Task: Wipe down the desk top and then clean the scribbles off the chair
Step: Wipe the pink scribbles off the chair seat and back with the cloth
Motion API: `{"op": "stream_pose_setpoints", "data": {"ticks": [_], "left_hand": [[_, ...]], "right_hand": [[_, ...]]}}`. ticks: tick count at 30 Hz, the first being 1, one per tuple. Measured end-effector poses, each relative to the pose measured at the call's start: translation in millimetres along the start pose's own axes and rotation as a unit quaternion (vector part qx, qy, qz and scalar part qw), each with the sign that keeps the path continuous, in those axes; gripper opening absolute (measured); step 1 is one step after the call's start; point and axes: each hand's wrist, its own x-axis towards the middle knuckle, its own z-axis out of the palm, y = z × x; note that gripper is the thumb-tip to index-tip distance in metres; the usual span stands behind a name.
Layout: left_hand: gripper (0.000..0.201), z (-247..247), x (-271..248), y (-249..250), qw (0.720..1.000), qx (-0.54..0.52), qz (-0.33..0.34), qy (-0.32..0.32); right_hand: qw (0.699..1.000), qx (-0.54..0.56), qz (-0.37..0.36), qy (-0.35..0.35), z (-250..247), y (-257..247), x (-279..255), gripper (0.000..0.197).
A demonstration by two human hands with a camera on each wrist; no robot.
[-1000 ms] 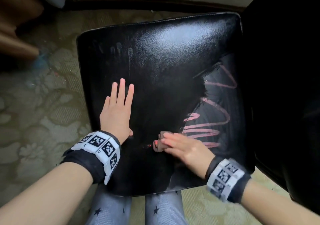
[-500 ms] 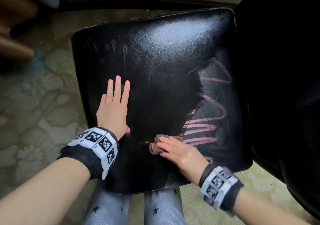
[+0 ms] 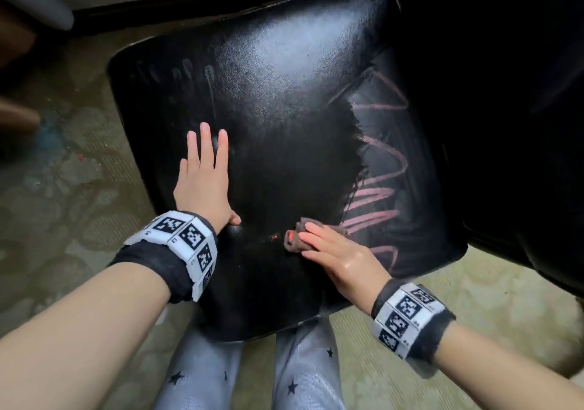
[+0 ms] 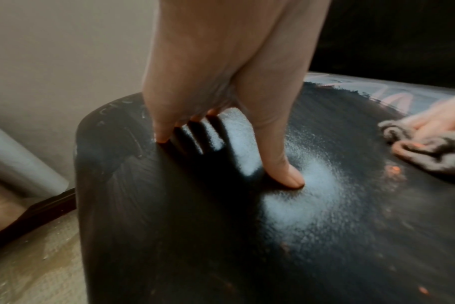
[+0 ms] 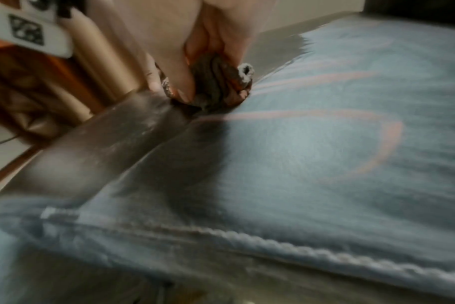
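A black glossy chair seat (image 3: 278, 100) fills the head view. Pink zigzag scribbles (image 3: 376, 188) cover its right side; the middle and left look wiped dark. My left hand (image 3: 205, 176) lies flat on the seat's left part with straight fingers (image 4: 281, 160) pressing down. My right hand (image 3: 328, 248) grips a bunched grey cloth (image 3: 300, 234) and presses it on the seat near the front edge, at the scribbles' lower left end. In the right wrist view the fingers curl round the cloth (image 5: 216, 86) beside pink lines (image 5: 312, 115).
The dark chair back (image 3: 505, 93) rises at the right. Patterned carpet (image 3: 63, 195) surrounds the chair. My knees in star-print trousers (image 3: 246, 375) are under the seat's front edge. A wall with dark skirting (image 3: 177, 2) runs behind; wooden furniture (image 3: 15, 46) stands at the far left.
My right hand has slid the cloth a little leftward and toward the front edge, off the lower scribble lines. The left hand stays flat on the seat.
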Motion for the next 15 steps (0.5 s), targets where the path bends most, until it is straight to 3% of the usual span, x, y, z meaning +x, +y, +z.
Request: {"op": "stream_pose_setpoints", "data": {"ticks": [2, 4, 5, 8, 10, 12, 15], "left_hand": [[0.145, 1.4, 0.3, -1.7, 1.000, -0.003, 0.006, 0.005], [0.146, 2.5, 0.8, -3.5, 1.000, -0.009, 0.010, 0.013], [0.145, 2.8, 0.3, -3.5, 1.000, -0.011, 0.012, 0.016], [0.145, 2.7, -0.6, -2.7, 1.000, -0.013, 0.005, 0.018], [0.145, 0.4, -1.0, -1.0, 1.000, -0.008, -0.001, 0.014], [0.141, -1.5, -3.3, 1.6, 1.000, 0.014, -0.006, 0.008], [0.113, 4.0, -15.3, 11.7, 0.997, 0.046, 0.028, 0.054]], "right_hand": [[0.999, -0.022, -0.028, -0.038, -9.2, 2.7, 6.0, 0.046], [0.997, -0.048, -0.010, -0.060, -26.4, 14.2, 21.0, 0.027], [0.998, -0.041, 0.020, -0.051, -37.8, 23.5, 28.1, 0.027], [0.981, -0.013, 0.146, 0.124, -61.0, 55.0, 37.8, 0.033], [0.957, -0.049, 0.210, 0.194, -55.3, 53.9, 37.4, 0.030], [0.966, -0.042, 0.186, 0.172, -27.8, 37.2, 28.3, 0.028], [0.997, 0.014, 0.046, 0.056, 10.1, 0.9, -6.6, 0.025]]}}
